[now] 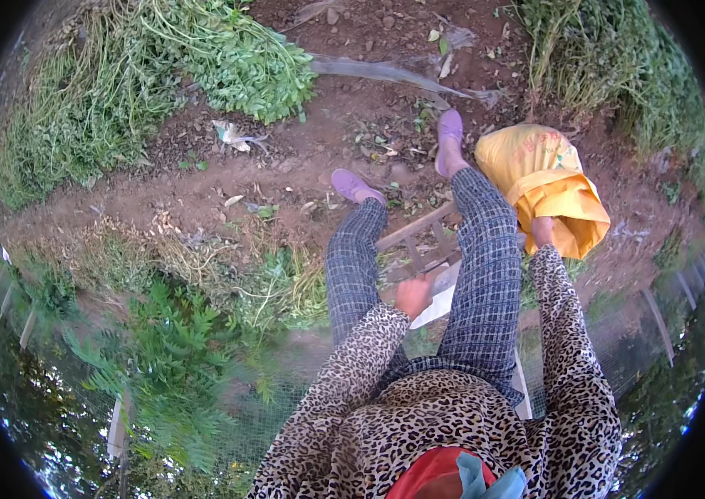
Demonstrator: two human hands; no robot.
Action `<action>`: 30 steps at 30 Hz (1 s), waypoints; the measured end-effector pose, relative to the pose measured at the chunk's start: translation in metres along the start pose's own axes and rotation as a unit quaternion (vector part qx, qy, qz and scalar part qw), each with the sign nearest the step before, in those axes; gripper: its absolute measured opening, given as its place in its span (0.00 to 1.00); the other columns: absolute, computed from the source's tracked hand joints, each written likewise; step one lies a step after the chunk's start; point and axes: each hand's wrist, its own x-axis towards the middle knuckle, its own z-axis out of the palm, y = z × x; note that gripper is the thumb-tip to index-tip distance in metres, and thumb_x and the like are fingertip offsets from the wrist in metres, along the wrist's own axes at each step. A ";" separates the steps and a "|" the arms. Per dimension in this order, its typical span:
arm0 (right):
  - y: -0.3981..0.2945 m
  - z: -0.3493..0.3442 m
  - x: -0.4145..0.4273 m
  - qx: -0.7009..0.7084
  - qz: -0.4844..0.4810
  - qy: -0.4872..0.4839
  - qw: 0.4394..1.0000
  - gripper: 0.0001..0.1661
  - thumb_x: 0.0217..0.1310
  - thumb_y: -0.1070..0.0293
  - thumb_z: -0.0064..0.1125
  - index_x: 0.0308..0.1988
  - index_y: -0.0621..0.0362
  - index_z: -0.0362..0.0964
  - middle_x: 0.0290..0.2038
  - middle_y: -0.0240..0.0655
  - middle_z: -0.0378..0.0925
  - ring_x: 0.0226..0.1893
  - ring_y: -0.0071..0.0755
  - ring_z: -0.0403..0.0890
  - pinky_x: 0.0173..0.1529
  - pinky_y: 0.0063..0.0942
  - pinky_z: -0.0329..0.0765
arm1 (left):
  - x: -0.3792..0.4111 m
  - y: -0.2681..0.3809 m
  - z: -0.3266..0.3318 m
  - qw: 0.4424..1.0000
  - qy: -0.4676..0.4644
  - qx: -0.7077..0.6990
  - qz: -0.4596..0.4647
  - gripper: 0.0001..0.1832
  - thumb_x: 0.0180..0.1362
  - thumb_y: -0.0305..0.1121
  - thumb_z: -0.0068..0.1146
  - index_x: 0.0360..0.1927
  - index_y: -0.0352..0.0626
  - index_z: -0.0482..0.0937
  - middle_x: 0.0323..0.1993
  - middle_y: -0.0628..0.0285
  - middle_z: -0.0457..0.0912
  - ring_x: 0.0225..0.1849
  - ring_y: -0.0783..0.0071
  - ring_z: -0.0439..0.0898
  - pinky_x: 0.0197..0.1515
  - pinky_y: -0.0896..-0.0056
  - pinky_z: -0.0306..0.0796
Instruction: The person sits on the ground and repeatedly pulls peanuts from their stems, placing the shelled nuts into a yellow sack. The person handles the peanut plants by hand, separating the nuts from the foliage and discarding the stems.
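Just inside the mouth of a yellow woven sack (530, 156), my right hand (542, 231) rests at the near rim; its fingertips are hidden, so its grip cannot be told. The sack stands on the soil beside my right leg, its top edge folded outwards. My left hand (414, 294) is curled between my knees, partly blurred, next to a white sheet-like piece (443, 304). A thin dark item shows above its knuckles; whether the fingers hold it cannot be told. Beyond that hand, a wooden slatted frame (418, 232) lies between my legs.
Heaps of pulled leafy plants (246, 68) lie at the upper left, with more plants (614, 75) at the upper right. A strip of clear plastic film (383, 70) crosses the soil ahead. Peanut-like pods (168, 224) lie at the left. Green netting (277, 424) stands behind me.
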 end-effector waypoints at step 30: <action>-0.149 -0.009 -0.057 -0.157 -0.039 -0.042 0.986 0.24 0.57 0.65 0.46 0.52 0.64 0.68 0.54 0.46 0.69 0.53 0.50 0.69 0.56 0.46 0.66 | -0.037 -0.093 -0.128 0.998 -0.020 0.054 0.027 0.13 0.41 0.26 0.53 0.34 0.36 0.74 0.23 0.49 0.79 0.26 0.54 0.80 0.27 0.56 0.72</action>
